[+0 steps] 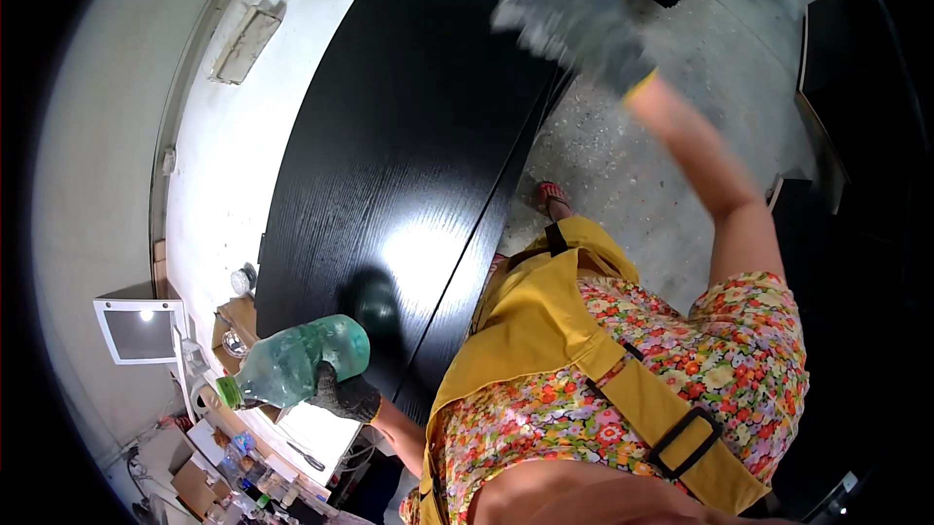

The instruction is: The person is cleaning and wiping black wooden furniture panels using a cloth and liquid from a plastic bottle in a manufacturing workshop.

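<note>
My left hand, in a dark knitted glove, is closed round a large translucent green plastic bottle. The bottle's bright green cap points left, and its base is by the near end of a glossy black wood-grain panel. A dark reflection of the bottle shows on that surface. Farther off, at the panel's far right part, my right hand wears a grey glove with a yellow cuff. Motion smears its fingers, and a pale grey mass at their end could be a cloth or the glove itself.
On the left, a white worktop borders the panel. A white-framed screen or mirror, a screwdriver-like tool and a cluttered shelf of small bottles are at the lower left. Dark boards stand on the right above the concrete floor.
</note>
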The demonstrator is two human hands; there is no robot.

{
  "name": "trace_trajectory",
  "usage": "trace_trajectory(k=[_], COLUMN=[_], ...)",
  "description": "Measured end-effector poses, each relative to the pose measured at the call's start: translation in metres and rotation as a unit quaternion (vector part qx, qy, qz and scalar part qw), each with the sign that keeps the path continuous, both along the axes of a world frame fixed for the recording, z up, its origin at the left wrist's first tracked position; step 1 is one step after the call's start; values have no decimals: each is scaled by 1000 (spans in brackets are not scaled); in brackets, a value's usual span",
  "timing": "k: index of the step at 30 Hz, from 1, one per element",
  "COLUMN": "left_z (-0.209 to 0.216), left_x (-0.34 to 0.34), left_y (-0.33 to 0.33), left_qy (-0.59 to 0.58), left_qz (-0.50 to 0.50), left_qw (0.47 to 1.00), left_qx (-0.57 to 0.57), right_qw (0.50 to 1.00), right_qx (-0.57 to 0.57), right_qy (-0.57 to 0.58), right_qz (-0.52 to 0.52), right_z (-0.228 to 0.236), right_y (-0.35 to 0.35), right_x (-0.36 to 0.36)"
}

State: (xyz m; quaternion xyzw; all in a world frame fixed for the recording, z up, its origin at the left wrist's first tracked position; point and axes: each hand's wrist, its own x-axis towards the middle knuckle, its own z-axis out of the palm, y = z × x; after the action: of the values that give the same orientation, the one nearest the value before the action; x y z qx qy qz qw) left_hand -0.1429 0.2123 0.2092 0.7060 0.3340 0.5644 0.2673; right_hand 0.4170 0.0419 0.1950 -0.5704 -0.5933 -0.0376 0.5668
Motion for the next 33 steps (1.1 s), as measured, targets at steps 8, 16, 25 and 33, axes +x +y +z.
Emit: trace_trajectory(k=[8,16,25,33], left_z=[-10,29,9,-21], left_x=[-20,-1,-57,-64], left_y=[-2,-55,-107,-110], left_qy=[-82,-136,-207,-334], left_qz=[65,39,251,250], left_qw=[983,974,922,888], left_qx=[-154,-179,-212,-193], right_qw=[965,943,799,895], right_qx=[-167,-165,-226,-127], right_qy=[-199,-213,-463,-306], right_qz=[-34,195,-309,298], right_z=[52,68,10,6], right_y=[58,90,207,260], right_x=[-61,-98,71,-314])
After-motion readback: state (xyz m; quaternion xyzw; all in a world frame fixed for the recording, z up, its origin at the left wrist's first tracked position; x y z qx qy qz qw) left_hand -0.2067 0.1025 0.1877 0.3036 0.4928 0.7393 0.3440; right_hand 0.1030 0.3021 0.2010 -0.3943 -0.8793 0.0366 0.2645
